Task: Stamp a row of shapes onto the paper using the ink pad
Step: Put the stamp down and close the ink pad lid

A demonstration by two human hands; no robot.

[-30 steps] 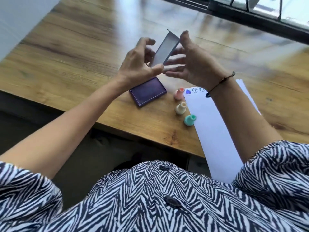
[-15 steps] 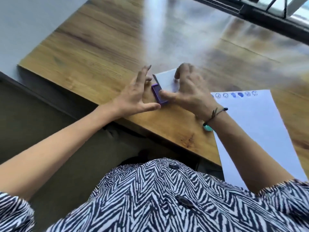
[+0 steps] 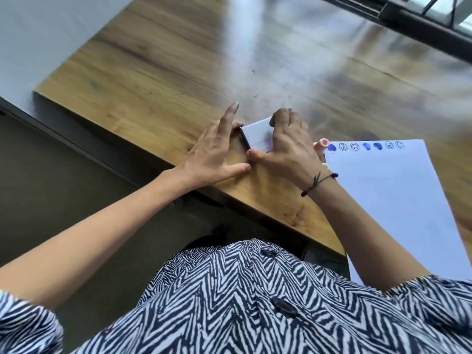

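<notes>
The ink pad (image 3: 256, 135) lies on the wooden table with its pale lid down over it. My right hand (image 3: 287, 146) rests on top of the lid, fingers spread and pressing it flat. My left hand (image 3: 217, 152) is at the pad's left edge, fingers apart, thumb next to the right thumb. The white paper (image 3: 398, 200) lies to the right, with a row of several blue stamped shapes (image 3: 367, 146) along its top edge. A pink stamp (image 3: 322, 143) peeks out behind my right hand; the other stamps are hidden.
The table's near edge (image 3: 268, 215) runs diagonally under my wrists, and the paper overhangs it. A dark window frame (image 3: 421, 24) crosses the far right. A grey wall (image 3: 38, 34) and dark floor lie to the left.
The lid, held up open a second ago, has come down onto the ink pad. Both hands dropped with it to the table, and the view shifted left.
</notes>
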